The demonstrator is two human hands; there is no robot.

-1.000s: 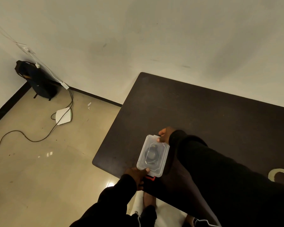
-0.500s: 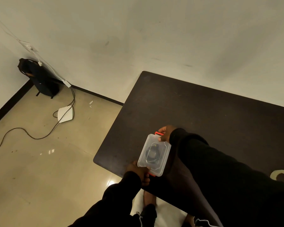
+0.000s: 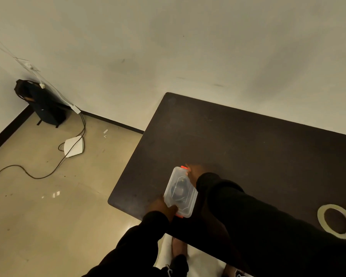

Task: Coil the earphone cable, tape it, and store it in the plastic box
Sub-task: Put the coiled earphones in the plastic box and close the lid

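Box: clear plastic box (image 3: 180,191), lid on, near worktop (image 3: 238,140) front-left corner; coiled cable (image 3: 179,189) inside.
Grip: left hand (image 3: 161,207) pinches near end, right hand (image 3: 192,172) far end.
Handling: prob. light, stiff, slick; hold at ends by orange latches (image 3: 184,167).
Room: edge close left; open surface behind; tape roll (image 3: 336,224) well apart, right.

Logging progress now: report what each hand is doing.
Left hand: gripping the near end of the plastic box.
Right hand: gripping its far end, by the orange latch.
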